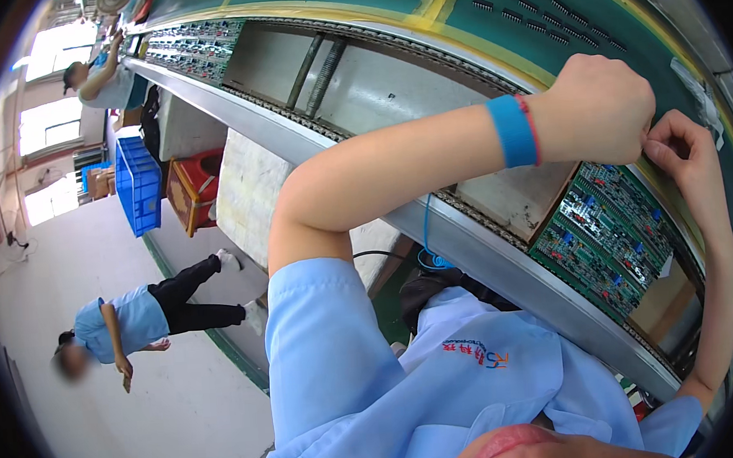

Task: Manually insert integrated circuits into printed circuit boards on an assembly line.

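Observation:
My left hand (596, 107), with a blue wrist strap (512, 131) and a thin red cord at its wrist, is closed in a fist, knuckles up. Thumb and fingertips of my right hand (689, 149) are pinched together right beside it. Whatever the fingertips hold is hidden or too small to make out. Below both hands lies a green circuit board panel (606, 235) crowded with small components, resting on the conveyor. Beyond my left hand, rows of black chips with pins (548, 18) lie on a green mat (476, 33).
A metal conveyor rail (485, 238) with a chain runs diagonally across. More populated boards (192, 51) sit farther along it, near another person (106, 81). A blue crate (137, 182) and a red stool-like box (192, 189) stand left. Someone in light blue (137, 319) walks there.

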Motion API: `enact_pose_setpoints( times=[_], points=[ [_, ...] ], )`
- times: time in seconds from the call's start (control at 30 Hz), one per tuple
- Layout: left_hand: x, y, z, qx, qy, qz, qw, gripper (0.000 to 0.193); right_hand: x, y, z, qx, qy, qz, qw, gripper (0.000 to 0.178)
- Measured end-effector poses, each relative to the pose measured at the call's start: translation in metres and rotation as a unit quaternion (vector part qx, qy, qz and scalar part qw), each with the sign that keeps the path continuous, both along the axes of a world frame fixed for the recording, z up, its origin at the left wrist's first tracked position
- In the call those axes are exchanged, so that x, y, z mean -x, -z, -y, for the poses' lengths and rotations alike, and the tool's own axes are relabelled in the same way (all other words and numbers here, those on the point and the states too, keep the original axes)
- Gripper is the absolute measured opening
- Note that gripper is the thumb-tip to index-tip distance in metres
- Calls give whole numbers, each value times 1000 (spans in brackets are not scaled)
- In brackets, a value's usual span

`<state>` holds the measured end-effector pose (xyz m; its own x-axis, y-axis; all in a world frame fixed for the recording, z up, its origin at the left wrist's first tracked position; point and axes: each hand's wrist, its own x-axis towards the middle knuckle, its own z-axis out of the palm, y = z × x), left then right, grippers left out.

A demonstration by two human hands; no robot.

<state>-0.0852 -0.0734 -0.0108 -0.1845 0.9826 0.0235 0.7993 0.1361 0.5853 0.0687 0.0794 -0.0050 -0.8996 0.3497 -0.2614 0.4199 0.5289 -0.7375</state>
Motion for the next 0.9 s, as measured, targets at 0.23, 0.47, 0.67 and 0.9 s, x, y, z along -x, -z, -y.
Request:
enact_pose_setpoints(
  times=[0.23,0.47,0.67,0.9],
  points=[
    [12,-5,-28,51,28,-39,998,32,6,-12,-5,24,-13,35,999,10],
    [16,-38,-36,251,0,108,962,19,17,-16,-11,83,5,110,990,14],
    [-5,-53,-42,221,-16,74,972,10,20,-25,-7,60,17,149,987,14],
    [-16,-58,-36,210,-38,12,977,11,19,-33,3,14,18,153,988,17]
  ],
)
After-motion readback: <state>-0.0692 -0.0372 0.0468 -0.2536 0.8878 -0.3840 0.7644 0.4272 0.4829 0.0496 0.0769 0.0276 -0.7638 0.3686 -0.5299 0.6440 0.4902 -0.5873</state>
